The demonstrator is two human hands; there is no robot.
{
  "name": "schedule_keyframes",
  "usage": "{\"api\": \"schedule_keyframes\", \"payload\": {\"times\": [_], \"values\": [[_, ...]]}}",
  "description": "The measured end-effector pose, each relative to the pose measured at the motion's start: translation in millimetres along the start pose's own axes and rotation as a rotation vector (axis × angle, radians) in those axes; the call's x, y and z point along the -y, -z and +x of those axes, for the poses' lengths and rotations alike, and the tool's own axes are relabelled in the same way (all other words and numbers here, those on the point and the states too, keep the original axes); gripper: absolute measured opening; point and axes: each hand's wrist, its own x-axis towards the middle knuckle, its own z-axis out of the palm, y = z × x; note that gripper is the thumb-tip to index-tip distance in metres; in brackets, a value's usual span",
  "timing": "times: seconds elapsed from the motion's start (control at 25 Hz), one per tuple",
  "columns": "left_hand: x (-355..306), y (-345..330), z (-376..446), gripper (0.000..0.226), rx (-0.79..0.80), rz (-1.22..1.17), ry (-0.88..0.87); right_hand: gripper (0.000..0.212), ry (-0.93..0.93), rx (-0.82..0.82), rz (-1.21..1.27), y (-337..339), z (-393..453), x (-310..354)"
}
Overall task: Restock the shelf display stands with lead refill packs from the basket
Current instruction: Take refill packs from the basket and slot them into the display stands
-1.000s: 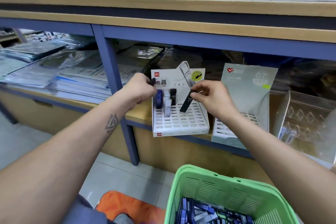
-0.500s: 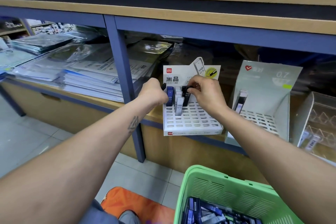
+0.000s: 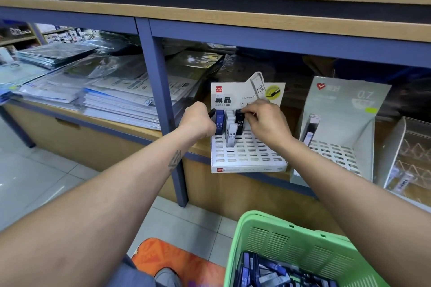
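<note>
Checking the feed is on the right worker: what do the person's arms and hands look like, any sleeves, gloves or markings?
Both forearms are bare to the edge of the view, with no sleeves showing. The left hand and right hand wear no gloves, and no rings, watch or bracelet show. The one marking is a dark geometric tattoo of angular lines on the left forearm, just below the wrist.

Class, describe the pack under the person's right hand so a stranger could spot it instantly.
Find the white slotted display stand on the shelf. In its back row, the right hand pinches a black lead refill pack. Its neighbours are blue and white; it alone is black.
</note>
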Motion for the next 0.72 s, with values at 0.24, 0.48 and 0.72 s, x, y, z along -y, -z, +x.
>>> {"api": "schedule_keyframes", "payload": {"times": [0.24,0.48,0.72], "values": [[-20.6,33.2,-11.3,0.010,0.281,-0.480,-0.020,0.025,-0.241,-0.017,0.657,32.9,-3.9,28.4],[-24.5,35.7,-22.9,0.014,0.710,-0.646,-0.031,0.018,-0.261,0.098,0.986,52.0,-13.4,35.1],[-18.5,36.3,-12.3,0.014,0.433,-0.422,-0.115,0.014,-0.403,-0.039,0.950,64.3,-10.5,14.6]]}}
